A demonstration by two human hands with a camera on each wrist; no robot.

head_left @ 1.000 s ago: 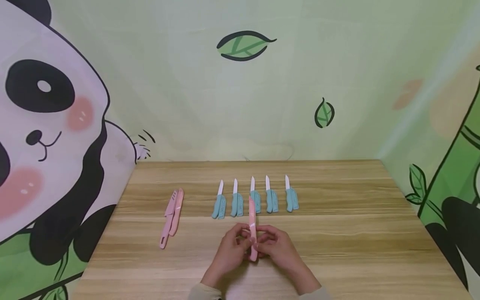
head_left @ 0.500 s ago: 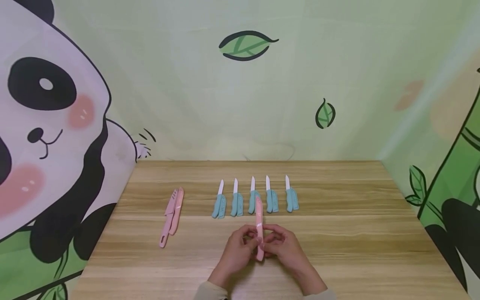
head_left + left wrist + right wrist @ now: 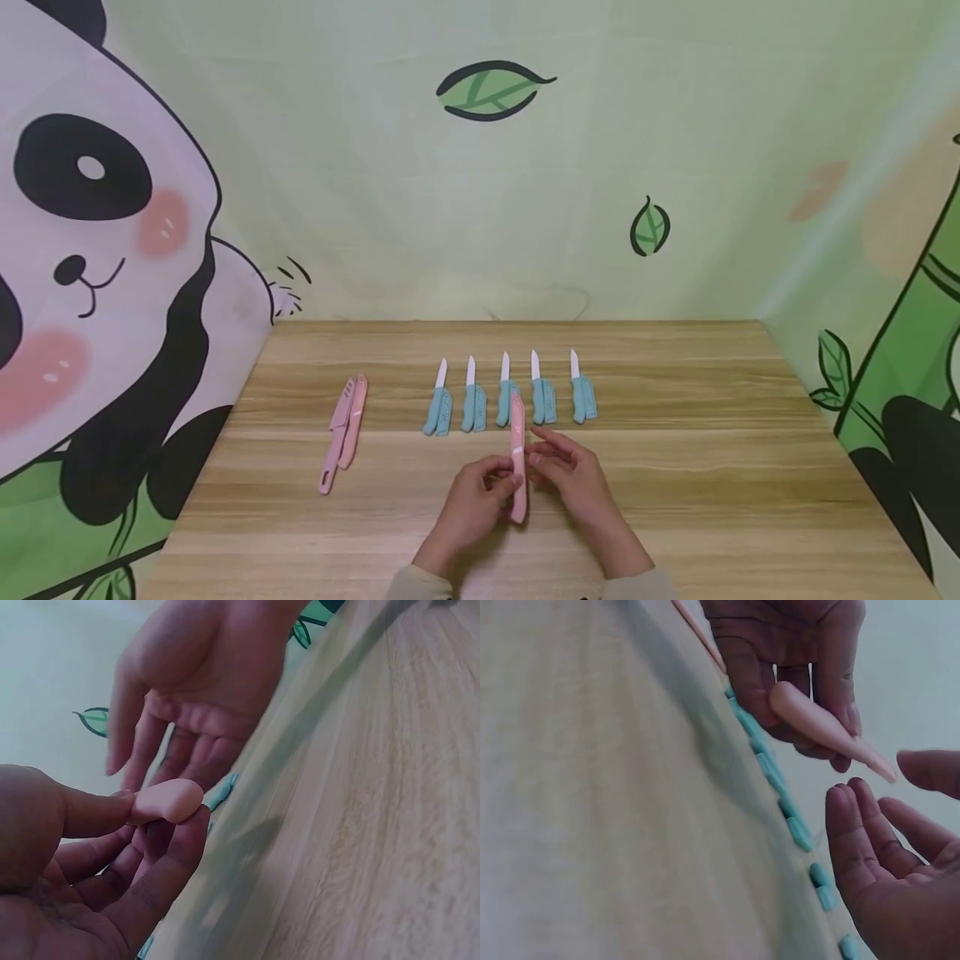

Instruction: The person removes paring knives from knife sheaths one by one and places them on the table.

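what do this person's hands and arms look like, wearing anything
The left hand and right hand are bare, with no gloves or rings visible. The left sleeve and right sleeve are pale beige, ending short of the hands; the frame cuts off the rest.

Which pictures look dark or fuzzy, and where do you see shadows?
Head view: brightest and clearest, with a faint shadow by the left hand; left wrist view: dimmer, soft shadows across the table; right wrist view: dim too, another shadow band on the table, the teal knives fuzzy.
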